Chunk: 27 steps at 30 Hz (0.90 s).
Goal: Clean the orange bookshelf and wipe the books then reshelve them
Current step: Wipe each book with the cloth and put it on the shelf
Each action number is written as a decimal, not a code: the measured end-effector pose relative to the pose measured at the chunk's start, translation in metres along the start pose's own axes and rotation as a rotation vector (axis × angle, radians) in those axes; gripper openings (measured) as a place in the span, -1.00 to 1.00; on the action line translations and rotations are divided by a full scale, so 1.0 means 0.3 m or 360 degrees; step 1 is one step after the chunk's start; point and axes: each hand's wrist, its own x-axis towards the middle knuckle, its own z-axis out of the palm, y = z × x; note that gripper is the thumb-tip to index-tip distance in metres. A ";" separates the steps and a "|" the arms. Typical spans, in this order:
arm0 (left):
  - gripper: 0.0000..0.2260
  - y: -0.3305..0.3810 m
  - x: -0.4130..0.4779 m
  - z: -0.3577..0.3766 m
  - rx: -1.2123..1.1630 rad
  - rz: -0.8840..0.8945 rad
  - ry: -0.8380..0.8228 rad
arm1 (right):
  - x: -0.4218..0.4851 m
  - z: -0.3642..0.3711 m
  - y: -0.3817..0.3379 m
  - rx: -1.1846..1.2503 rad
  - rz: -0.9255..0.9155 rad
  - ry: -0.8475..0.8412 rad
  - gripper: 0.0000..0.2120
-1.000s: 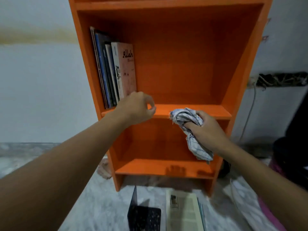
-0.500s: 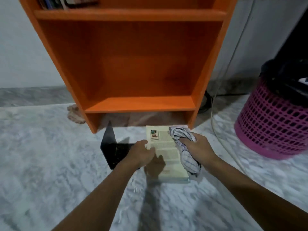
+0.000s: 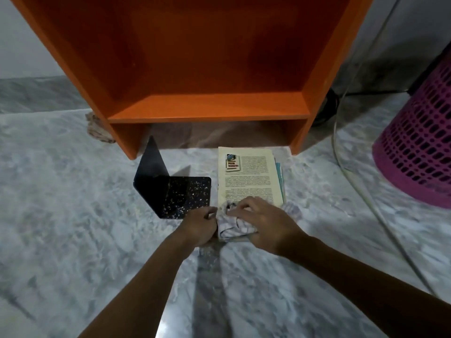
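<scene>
The left hand [image 3: 200,225] grips the top book's [image 3: 246,174] near left edge, and the right hand [image 3: 260,222] clutches the cloth [image 3: 231,226] on its cover. I'd worry that a hard wipe could crease it or skew the stack. I count one cloth, about three books [image 3: 280,181] stacked on the floor [image 3: 73,215], one bookend [image 3: 170,191] and one orange bookshelf [image 3: 207,106] behind.

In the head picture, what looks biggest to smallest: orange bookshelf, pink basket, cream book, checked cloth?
1. orange wooden bookshelf
2. pink plastic mesh basket, partly out of frame
3. cream paperback book
4. crumpled checked cloth
</scene>
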 end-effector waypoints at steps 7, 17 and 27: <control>-0.84 -0.018 0.029 -0.004 -0.0352 -0.0136 -0.0116 | 0.202 -0.024 0.292 0.0197 0.0653 0.0697 -0.55; -0.86 -0.042 0.051 -0.009 -0.0542 -0.0218 -0.0204 | 0.186 0.020 0.079 -0.0058 -0.0341 0.0227 -0.45; -0.76 -0.053 0.062 -0.023 -0.0510 -0.0196 -0.0290 | 0.491 -0.102 0.303 0.0152 0.1028 0.0860 -0.64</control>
